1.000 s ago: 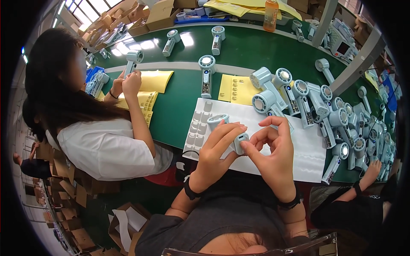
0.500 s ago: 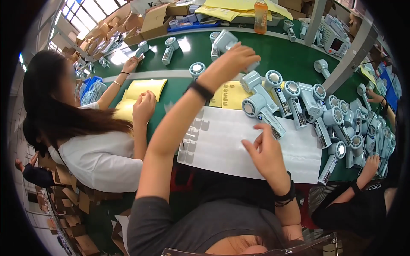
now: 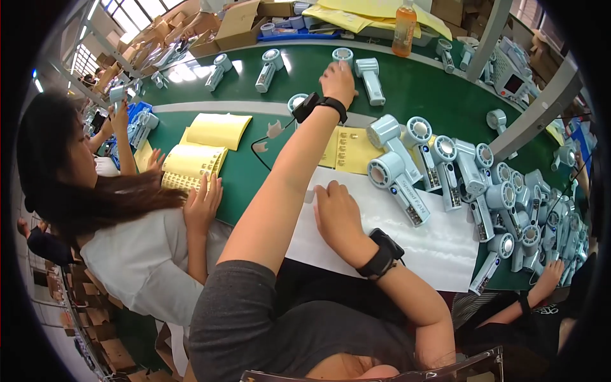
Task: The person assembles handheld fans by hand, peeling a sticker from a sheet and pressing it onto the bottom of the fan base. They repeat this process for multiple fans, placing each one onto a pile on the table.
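My left hand point(image 3: 337, 84) is stretched far across the green table, fingers apart, with no fan visibly gripped. It covers the handle of a pale blue handheld fan point(image 3: 342, 55); another handheld fan point(image 3: 371, 81) lies just right of it. My right hand point(image 3: 338, 218) is curled over the white sheet point(image 3: 439, 251), its fingertips at a small grey sticker-like piece point(image 3: 310, 196). The fingers seem closed on that piece's edge; the thumb is hidden. My left forearm hides the sheet's left part. Beside the sheet, a fan point(image 3: 400, 184) leans on others.
Many handheld fans point(image 3: 531, 235) are heaped at the right, near a co-worker's hand point(image 3: 550, 274). A grey metal post point(image 3: 538, 111) rises there. At left, a person sits by yellow sticker sheets point(image 3: 219, 132). An orange drink bottle point(image 3: 403, 30) stands at the back.
The fan my left hand held now lies on the far table, and that hand has let go of it. My right hand has moved left across the sheet to the grey piece. The view has shifted slightly.
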### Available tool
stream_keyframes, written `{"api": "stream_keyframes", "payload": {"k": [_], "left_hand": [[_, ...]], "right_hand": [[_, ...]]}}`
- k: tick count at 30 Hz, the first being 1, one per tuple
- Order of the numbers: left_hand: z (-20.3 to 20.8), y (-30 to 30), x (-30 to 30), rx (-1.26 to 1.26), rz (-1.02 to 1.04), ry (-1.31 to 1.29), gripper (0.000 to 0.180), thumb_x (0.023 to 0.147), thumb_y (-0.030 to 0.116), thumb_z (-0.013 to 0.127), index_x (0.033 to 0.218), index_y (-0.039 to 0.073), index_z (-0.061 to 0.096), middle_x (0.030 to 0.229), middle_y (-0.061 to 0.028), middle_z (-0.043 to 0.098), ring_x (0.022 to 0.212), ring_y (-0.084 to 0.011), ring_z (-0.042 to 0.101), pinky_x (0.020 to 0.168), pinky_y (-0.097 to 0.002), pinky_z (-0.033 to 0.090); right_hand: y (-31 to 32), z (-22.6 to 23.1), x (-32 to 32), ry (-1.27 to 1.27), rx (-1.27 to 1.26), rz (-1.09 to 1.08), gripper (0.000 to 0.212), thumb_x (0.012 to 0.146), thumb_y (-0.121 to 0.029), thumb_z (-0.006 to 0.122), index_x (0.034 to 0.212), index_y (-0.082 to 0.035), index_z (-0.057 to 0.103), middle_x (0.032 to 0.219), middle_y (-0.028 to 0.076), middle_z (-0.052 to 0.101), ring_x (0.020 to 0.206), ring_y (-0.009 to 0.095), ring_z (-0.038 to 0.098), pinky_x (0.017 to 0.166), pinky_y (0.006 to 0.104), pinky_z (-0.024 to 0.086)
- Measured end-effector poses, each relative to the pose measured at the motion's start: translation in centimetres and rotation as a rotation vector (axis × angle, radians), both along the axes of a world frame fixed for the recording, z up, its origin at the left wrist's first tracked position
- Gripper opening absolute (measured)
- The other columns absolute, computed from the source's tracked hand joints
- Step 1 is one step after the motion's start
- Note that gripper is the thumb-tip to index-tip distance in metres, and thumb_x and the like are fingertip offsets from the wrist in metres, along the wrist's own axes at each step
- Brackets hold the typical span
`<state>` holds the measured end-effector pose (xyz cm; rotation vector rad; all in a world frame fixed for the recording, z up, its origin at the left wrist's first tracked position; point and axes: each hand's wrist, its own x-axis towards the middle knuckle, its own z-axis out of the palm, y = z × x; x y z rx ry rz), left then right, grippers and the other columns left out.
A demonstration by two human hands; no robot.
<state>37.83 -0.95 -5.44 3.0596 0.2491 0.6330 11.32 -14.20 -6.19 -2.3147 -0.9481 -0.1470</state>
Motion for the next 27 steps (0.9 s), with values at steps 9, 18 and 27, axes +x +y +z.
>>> {"api": "stream_keyframes", "payload": {"k": [9,18,27], "left_hand": [[3.8,2.0,0.7,-0.124,-0.078,-0.18,0.04,0.07,0.017,0.075,0.101,-0.003,0.06,0.097,-0.0191,0.062,0.092,-0.0354,0.064,0.078,-0.0428,0.056],[14.2,1.4,-10.8,-0.435,-0.179,-0.741,0.026,0.074,0.021,0.076,0.082,-0.001,0.063,0.089,-0.0138,0.061,0.081,-0.0287,0.06,0.077,-0.0365,0.052],[12.8,-1.0,-25.9,-1.399,-0.443,-1.01,0.04,0.092,0.019,0.069,0.116,-0.002,0.044,0.104,-0.0118,0.057,0.097,-0.0175,0.058,0.092,-0.0309,0.046]], "right_hand": [[2.2,-1.7,1.0,0.001,0.197,-0.099,0.023,0.076,-0.005,0.069,0.096,-0.001,0.058,0.09,0.014,0.053,0.083,0.032,0.055,0.071,0.0406,0.048],[3.1,-1.2,0.1,-0.068,0.145,-0.14,0.013,0.077,-0.004,0.07,0.087,-0.004,0.06,0.089,0.012,0.053,0.087,0.031,0.055,0.075,0.039,0.047],[1.4,-0.9,1.1,0.245,0.623,-0.089,0.011,0.079,-0.004,0.07,0.086,-0.002,0.062,0.083,0.011,0.061,0.078,0.025,0.063,0.066,0.0335,0.051]]}}
